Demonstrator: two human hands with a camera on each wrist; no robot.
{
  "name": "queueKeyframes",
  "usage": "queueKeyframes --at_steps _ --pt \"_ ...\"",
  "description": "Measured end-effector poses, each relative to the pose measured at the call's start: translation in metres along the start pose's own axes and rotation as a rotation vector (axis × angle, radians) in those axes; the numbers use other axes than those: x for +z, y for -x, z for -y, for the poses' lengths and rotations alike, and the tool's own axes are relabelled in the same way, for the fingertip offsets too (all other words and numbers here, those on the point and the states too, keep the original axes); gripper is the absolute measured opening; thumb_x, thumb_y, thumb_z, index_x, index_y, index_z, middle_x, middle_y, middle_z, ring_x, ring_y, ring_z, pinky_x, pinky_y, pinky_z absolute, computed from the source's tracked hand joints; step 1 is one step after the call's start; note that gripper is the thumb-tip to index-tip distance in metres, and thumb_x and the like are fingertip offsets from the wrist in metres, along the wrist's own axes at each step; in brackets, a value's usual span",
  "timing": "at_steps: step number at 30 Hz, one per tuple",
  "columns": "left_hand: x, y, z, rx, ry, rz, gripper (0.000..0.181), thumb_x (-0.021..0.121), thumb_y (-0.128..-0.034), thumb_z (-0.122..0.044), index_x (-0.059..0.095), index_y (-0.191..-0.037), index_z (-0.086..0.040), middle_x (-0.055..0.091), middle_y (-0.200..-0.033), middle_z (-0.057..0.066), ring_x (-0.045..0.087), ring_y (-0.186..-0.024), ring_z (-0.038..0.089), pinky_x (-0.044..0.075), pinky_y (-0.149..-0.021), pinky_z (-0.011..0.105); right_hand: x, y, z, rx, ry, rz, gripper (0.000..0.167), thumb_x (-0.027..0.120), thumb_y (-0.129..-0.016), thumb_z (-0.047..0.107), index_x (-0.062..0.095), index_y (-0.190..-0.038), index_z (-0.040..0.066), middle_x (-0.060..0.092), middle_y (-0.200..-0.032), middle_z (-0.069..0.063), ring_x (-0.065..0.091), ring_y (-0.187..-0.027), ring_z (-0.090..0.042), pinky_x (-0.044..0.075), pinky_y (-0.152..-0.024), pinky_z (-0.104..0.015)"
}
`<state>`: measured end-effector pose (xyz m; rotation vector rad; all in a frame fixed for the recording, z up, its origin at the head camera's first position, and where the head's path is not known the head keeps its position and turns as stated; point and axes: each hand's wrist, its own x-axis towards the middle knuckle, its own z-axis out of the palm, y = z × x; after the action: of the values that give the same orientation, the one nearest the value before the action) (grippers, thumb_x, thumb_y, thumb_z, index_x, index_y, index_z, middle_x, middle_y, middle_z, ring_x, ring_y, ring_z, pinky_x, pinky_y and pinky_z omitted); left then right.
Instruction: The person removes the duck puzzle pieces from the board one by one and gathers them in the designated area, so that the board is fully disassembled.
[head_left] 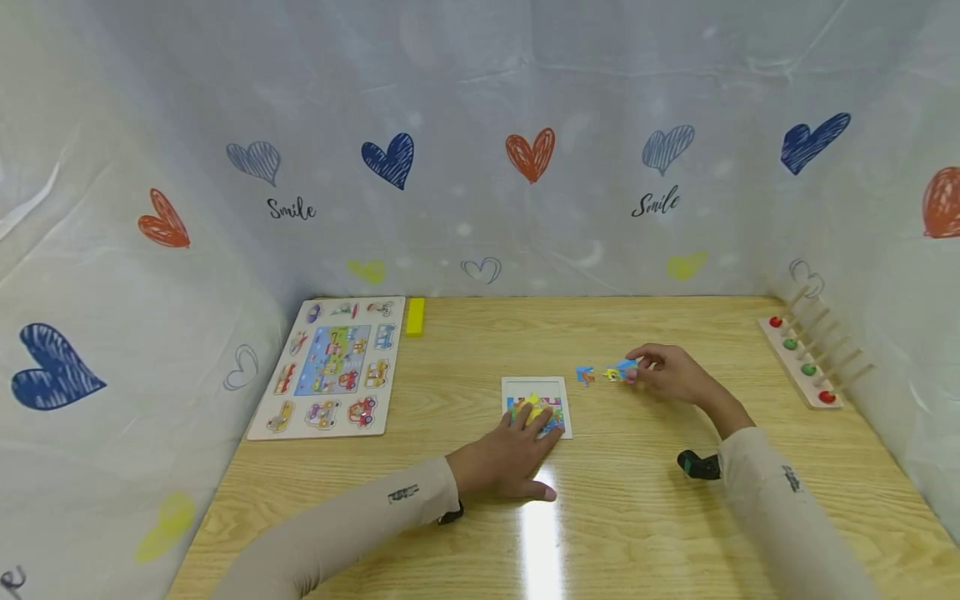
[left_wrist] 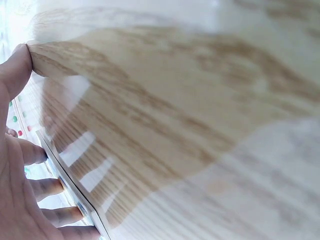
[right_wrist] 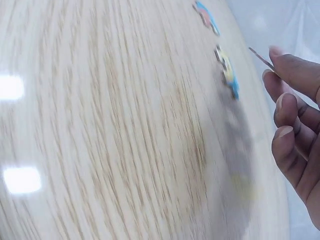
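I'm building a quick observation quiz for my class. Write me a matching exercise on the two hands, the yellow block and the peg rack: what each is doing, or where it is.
1. Left hand
2. Right hand
3. Yellow block
4. Peg rack

A. Pinching a puzzle piece
B. Near the right edge of the table
C. Resting on the white-framed puzzle
D. Beside the large picture board

Pairs: 1-C; 2-A; 3-D; 4-B
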<state>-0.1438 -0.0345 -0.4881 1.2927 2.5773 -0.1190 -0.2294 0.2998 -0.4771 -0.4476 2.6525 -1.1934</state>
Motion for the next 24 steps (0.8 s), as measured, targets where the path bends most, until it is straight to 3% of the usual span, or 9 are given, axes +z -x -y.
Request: queueKeyframes --at_steps 7,11,16,24 --pt "-0.002 0.001 0.0 0.005 0.007 -0.01 0.094 0.042 -0.0934 -0.074 0.019 -0.161 -0.014 0.018 -0.167 0.017 0.024 -0.149 0.048 0.035 -0.113 0.06 -0.014 0.005 -0.019 -0.002 -0.016 0.041 0.037 0.061 -0.099 0.003 0.057 -0.132 -0.011 0.065 -0.101 -0.021 0.059 -0.069 -0.016 0.049 -0.058 -0.027" --pt "-0.003 0.001 0.0 -0.001 0.012 -0.001 0.095 0.042 -0.0929 -0.075 0.018 -0.161 -0.014 0.017 -0.167 0.017 0.023 -0.15 0.047 0.034 -0.114 0.059 -0.018 0.005 -0.025 -0.01 -0.004 0.07 0.039 0.059 -0.098 -0.002 0.053 -0.134 -0.015 0.065 -0.104 -0.023 0.063 -0.078 -0.015 0.05 -0.061 -0.026" --pt "-0.003 0.0 0.0 -0.006 0.013 0.006 0.094 0.041 -0.093 -0.076 0.018 -0.161 -0.015 0.016 -0.167 0.016 0.022 -0.151 0.046 0.033 -0.115 0.059 -0.018 0.004 -0.031 0.007 0.069 0.06 0.039 0.065 -0.096 0.003 0.057 -0.131 -0.012 0.066 -0.104 -0.02 0.063 -0.085 -0.015 0.052 -0.065 -0.025" --pt "-0.002 0.0 0.0 0.003 -0.001 -0.006 0.094 0.04 -0.0932 -0.076 0.019 -0.161 -0.014 0.017 -0.167 0.016 0.024 -0.15 0.047 0.033 -0.115 0.059 -0.02 0.002 -0.034 0.045 0.122 0.069 0.038 0.068 -0.096 0.013 0.061 -0.129 -0.006 0.064 -0.097 -0.012 0.058 -0.075 -0.013 0.05 -0.062 -0.026"
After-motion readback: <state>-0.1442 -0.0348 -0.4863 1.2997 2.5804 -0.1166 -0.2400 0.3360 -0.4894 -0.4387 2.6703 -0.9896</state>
